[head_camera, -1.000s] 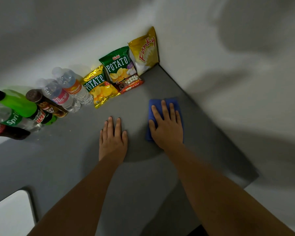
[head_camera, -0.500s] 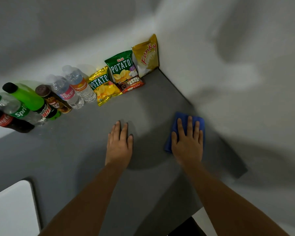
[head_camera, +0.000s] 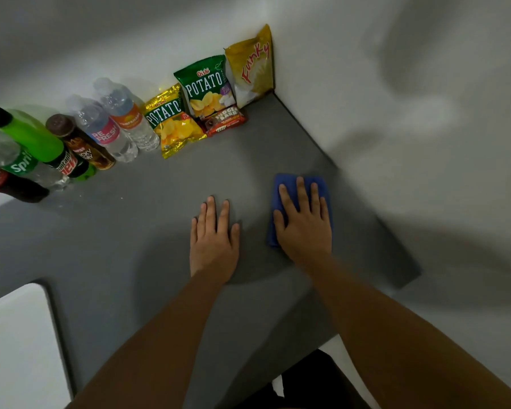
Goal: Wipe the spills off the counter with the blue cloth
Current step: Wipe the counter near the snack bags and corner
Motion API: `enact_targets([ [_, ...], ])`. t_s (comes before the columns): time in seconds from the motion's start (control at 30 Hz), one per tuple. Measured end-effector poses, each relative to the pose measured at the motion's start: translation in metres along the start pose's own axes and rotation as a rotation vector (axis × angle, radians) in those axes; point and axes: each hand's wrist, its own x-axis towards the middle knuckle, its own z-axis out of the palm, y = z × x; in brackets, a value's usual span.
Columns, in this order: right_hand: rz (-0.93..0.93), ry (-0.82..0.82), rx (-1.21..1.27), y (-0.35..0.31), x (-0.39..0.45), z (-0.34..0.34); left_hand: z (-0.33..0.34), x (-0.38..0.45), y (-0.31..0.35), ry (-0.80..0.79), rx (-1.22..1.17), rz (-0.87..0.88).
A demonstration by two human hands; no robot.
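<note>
Both hands flat: right hand [head_camera: 304,228] pressing blue cloth [head_camera: 286,184] underneath; left hand [head_camera: 213,240] empty.

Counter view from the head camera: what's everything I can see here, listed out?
Counter: one, grey, set in a white wall corner.
Soda bottles: three at far left; Coca-Cola, Sprite, green Mountain Dew.
Brown bottle: one, dark cap, beside the sodas.
Water bottles: two, clear, one pink label, one orange.
Potato chip bags: two, one green, one gold and green, against the back wall.
Funky bag: one, yellow, in the corner.
Fudgee Barr pack: one, red-brown, before the green bag.
Blue cloth: one, under the right hand.
White panel: one, lower left.
Left hand: flat on bare counter.
Right hand: flat, pressing the cloth.
</note>
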Motion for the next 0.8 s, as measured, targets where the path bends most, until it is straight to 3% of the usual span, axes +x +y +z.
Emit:
enact_targets([
  [0.23, 0.091, -0.042, 0.005, 0.031, 0.000, -0.014, 0.003, -0.001, -0.002, 0.027, -0.016, 0.009],
  [0.47, 0.189, -0.032, -0.043, 0.050, -0.057, -0.026, 0.000, -0.002, -0.001, 0.016, -0.033, 0.004],
  [0.63, 0.186, -0.038, -0.093, 0.028, -0.111, -0.011, 0.000, -0.001, 0.000, 0.006, -0.039, -0.001],
  [0.8, 0.089, -0.025, -0.099, 0.015, -0.112, 0.000, 0.000, -0.001, 0.000, 0.009, -0.031, 0.006],
])
